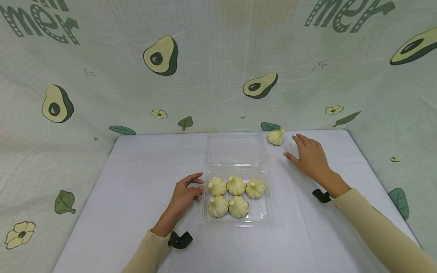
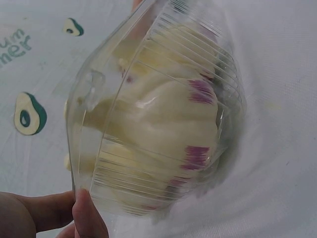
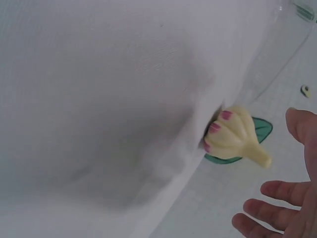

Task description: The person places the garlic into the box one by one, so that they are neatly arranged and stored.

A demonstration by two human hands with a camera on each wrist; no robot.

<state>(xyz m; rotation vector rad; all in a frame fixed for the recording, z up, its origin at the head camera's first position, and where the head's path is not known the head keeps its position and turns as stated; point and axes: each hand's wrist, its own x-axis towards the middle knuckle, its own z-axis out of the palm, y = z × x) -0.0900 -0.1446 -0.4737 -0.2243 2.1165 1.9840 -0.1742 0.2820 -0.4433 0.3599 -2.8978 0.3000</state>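
A clear plastic clamshell box [image 1: 261,214] lies with its lid [image 1: 235,149] folded back toward the far edge. Inside sit several garlic bulbs [image 1: 236,185] in two rows, pale cream with purple marks low on their sides. My left hand [image 1: 184,193] pinches the box's left rim between thumb and finger, as the left wrist view shows close up. One more garlic bulb [image 1: 275,137] rests at the table's far edge, right of the lid. Just right of it hovers my right hand [image 1: 310,157], fingers spread and holding nothing; the right wrist view shows a gap between fingers and bulb [image 3: 233,134].
A white cloth covers the table [image 1: 143,182]. Behind it and along both sides hangs a pale curtain [image 1: 211,76] printed with avocados and leaves. A black strap [image 1: 181,240] hangs at the left wrist, another strap [image 1: 321,196] at the right.
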